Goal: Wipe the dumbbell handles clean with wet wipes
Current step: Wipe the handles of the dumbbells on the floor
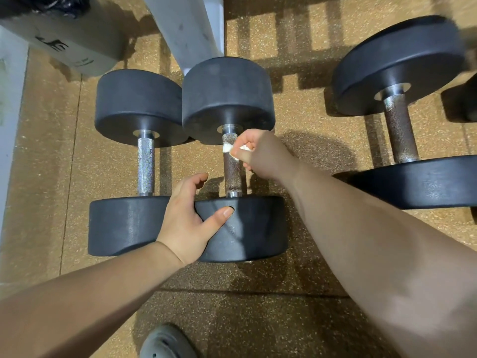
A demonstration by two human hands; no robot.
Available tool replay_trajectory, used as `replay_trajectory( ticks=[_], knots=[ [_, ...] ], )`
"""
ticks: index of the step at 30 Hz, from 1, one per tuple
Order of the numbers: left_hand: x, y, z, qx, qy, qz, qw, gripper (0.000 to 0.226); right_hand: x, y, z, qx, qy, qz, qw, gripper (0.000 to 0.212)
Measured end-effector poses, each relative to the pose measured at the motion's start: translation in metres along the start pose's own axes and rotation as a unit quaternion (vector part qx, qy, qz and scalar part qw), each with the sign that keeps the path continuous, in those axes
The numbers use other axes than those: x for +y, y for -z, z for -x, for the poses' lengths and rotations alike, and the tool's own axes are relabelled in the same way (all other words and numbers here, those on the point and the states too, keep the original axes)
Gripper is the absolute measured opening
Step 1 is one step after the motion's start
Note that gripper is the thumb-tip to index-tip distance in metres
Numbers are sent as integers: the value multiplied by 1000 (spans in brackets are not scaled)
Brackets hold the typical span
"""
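Seen from the head, a shoe (165, 342) is cut off at the floor's (309, 293) near edge, and the right dumbbell (400, 130) runs off the right edge, its far end blurred. The wipe (227, 147) is mostly hidden inside the right hand (260, 153), which pinches it against the far end of the handle (232, 174). The left hand (188, 218) curls over the near weight of the middle dumbbell (253, 228), mid-floor, just beside the left dumbbell (129, 223).

Speckled tan rubber floor (296, 293), grey post (191, 29) behind
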State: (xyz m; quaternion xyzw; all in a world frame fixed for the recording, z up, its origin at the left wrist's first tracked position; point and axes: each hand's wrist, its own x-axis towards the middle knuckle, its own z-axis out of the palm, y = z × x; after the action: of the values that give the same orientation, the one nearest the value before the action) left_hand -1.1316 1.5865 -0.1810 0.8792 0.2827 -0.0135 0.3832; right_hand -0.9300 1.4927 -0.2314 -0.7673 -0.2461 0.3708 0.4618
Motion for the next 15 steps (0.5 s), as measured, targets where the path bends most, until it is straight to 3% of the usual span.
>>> replay_trajectory(
  ticks=[5,9,11,13,15],
  knots=[
    [3,0,0,11,8,6,1000,83,0,1,17,-96,69,115,986,5],
    [7,-3,1,13,32,20,999,90,-9,1,-8,77,86,95,989,11],
    [9,-5,1,28,34,26,999,91,-9,-1,-7,119,88,107,983,10],
    [12,-8,2,58,21,29,998,89,-5,1,3,68,121,159,978,11],
    [16,-13,2,82,4,23,996,88,-6,7,11,-38,150,213,965,11]
  ],
)
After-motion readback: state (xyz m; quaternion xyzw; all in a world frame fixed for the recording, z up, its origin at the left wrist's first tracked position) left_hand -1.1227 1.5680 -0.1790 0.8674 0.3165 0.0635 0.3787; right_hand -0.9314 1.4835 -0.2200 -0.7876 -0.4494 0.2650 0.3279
